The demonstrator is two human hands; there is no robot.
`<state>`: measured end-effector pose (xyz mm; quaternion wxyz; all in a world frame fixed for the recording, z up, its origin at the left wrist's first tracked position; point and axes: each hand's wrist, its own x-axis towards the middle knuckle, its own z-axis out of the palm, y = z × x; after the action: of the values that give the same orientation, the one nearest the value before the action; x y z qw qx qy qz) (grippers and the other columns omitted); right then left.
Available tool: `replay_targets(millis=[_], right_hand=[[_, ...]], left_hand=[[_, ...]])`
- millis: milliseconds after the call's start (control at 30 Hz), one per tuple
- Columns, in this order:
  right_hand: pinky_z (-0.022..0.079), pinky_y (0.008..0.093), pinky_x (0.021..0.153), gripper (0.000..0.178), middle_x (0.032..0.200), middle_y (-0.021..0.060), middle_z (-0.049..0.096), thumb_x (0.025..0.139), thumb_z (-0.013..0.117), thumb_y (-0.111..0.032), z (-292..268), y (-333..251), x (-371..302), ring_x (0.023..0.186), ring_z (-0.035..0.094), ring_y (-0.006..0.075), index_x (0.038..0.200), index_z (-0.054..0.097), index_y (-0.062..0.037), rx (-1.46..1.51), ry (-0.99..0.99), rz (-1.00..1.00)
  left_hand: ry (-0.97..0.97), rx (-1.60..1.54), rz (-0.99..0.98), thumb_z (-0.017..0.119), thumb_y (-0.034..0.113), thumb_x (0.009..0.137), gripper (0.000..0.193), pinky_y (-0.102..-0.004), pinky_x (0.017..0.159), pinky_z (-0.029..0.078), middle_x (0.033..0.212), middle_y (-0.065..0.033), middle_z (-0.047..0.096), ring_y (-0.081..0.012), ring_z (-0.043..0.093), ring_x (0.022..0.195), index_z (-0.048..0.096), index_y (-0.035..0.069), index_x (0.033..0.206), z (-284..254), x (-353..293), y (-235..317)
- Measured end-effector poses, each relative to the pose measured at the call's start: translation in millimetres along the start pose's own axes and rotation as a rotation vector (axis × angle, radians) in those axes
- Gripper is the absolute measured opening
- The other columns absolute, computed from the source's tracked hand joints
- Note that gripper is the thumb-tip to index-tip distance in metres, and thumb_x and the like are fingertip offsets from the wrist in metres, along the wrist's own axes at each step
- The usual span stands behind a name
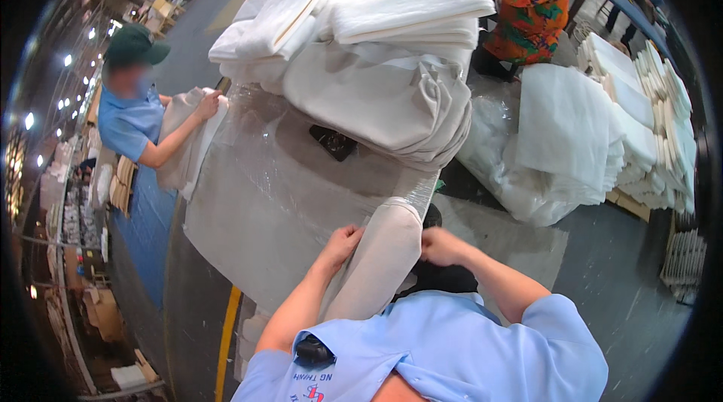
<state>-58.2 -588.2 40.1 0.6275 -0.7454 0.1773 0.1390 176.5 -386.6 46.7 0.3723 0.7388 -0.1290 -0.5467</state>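
Note:
A long, beige fabric-covered cushion [382, 253] lies at the table's near right corner, close against my body, its rounded end pointing away. My left hand [343, 242] is closed at the cushion's left edge, fingers curled onto the cover. On the opposite side, my right hand [443, 246] has bent fingers pinching at the cushion's right edge; it is slightly blurred and its fingertips are partly hidden. Farther up the table sits a pile of beige fabric covers [369, 97]. White padding slabs [410, 7] rest on top of that pile.
The table [248, 199] has a plastic-wrapped surface with a small black object [332, 143] on it. A co-worker in blue [128, 127] handles beige fabric at the left. Another person in a patterned shirt [531, 7] stands far right, near stacked white padding [568, 131].

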Motion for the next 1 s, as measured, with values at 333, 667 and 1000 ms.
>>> replay_targets(millis=[333,667,1000], right_hand=[[0.053,0.0345,0.059,0.033,0.085,0.0082,0.072,0.104,0.065,-0.031,-84,-60,62,0.069,0.065,0.0153,0.116,0.077,-0.0031,0.101,0.22,0.068],[0.055,0.0473,0.082,0.029,0.096,0.0193,0.072,0.099,0.068,-0.03,-84,-96,82,0.092,0.07,0.0377,0.103,0.08,-0.0042,-0.424,-0.154,-0.173],[0.053,0.0409,0.076,0.021,0.093,0.0134,0.065,0.098,0.073,-0.022,-93,-98,70,0.084,0.067,0.0291,0.098,0.078,-0.0009,-0.309,-0.366,-0.267]], left_hand=[[0.14,0.345,0.093,0.065,0.03,0.103,0.031,-0.0353,0.074,0.054,0.095,-0.0114,0.078,-0.0164,0.07,0.082,0.077,0.003,0.114,31,-9,39],[0.517,0.291,0.174,0.062,0.032,0.104,0.031,-0.0529,0.071,0.049,0.083,-0.0242,0.067,-0.0466,0.066,0.082,0.066,0.003,0.097,57,-16,34],[0.736,0.432,0.754,0.076,0.006,0.081,0.014,-0.048,0.064,0.046,0.079,-0.0137,0.061,-0.0376,0.062,0.073,0.066,0.006,0.091,69,-22,15]])
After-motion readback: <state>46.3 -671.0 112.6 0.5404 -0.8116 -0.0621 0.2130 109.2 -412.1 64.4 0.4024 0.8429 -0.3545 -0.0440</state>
